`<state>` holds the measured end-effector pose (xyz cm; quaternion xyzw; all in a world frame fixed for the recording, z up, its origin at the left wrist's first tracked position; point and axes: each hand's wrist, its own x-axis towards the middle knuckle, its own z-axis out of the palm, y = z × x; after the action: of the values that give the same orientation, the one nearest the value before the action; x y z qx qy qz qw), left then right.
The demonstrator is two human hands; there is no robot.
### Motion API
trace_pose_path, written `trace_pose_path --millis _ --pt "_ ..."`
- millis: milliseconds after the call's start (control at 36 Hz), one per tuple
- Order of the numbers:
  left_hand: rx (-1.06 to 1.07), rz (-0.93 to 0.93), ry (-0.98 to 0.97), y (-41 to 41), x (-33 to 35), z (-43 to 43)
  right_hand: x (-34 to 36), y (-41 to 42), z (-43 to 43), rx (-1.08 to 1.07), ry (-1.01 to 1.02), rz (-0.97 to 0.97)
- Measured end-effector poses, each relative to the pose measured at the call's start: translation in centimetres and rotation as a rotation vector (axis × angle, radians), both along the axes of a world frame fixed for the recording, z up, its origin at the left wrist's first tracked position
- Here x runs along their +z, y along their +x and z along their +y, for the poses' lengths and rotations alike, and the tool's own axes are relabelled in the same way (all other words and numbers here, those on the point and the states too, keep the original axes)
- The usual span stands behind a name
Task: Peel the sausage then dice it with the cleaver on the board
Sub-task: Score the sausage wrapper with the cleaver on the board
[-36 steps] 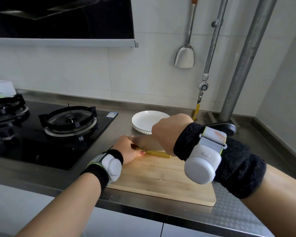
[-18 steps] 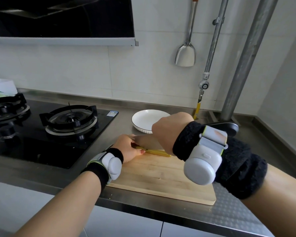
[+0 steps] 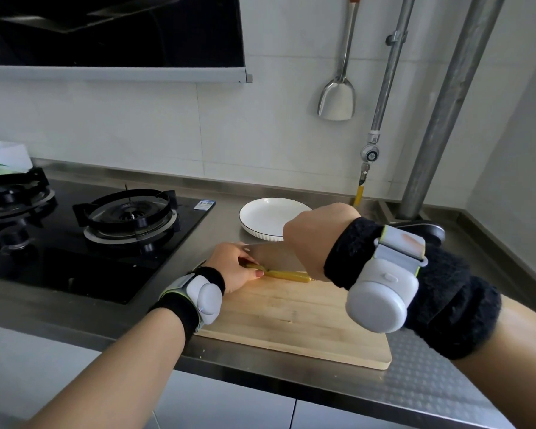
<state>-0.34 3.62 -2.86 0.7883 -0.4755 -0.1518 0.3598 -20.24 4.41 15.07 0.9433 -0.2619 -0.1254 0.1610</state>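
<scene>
While the thumb (image 3: pixel 256 274) and curled fingers of the left hand (image 3: pixel 232 264) pinch the near end of the one yellow sausage (image 3: pixel 291 275), pinning it flat on the far edge of the single wooden board (image 3: pixel 291 317), the right hand (image 3: pixel 316 239) grips the one cleaver (image 3: pixel 276 257). That hand's fingers are hidden behind its back, so I cannot tell how they lie. The broad blade comes out from under it and stands on edge just behind the sausage, reaching the left hand's knuckles. The sausage lies whole, lengthwise between the two hands. Each wrist wears a black band with a grey device, two in all (image 3: pixel 206 297) (image 3: pixel 381 292). The board sits at the front of the steel counter (image 3: pixel 223 230). One white plate (image 3: pixel 270 215) stands just beyond the board, near the wall. To the left is a black hob with two burners (image 3: pixel 130 212) (image 3: pixel 10 193). On the tiled wall one steel spatula (image 3: pixel 336 100) hangs beside two upright pipes (image 3: pixel 387 72) (image 3: pixel 440 103).
</scene>
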Motion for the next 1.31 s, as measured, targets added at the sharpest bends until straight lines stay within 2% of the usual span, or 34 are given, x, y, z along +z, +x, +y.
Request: trace_pose_path --millis 528,806,972,1111,1306 --pt "-0.04 0.029 -0.006 -0.3 0.3 0.1 -0.6 0.3 -0.1 0.004 -0.037 -0.025" --pt "-0.061 0.024 -0.049 -0.1 0.1 0.2 0.5 -1.0 -0.1 0.045 -0.008 0.059" --pt "-0.12 -0.041 -0.026 0.1 0.1 0.0 0.5 -1.7 -0.1 0.068 -0.036 0.019" --pt "-0.157 -0.199 -0.017 0.0 0.3 0.0 0.2 -1.6 -0.5 0.073 -0.047 -0.002" --pt "-0.164 -0.147 -0.029 -0.1 0.2 -0.1 -0.6 -1.0 -2.1 0.095 -0.073 -0.065"
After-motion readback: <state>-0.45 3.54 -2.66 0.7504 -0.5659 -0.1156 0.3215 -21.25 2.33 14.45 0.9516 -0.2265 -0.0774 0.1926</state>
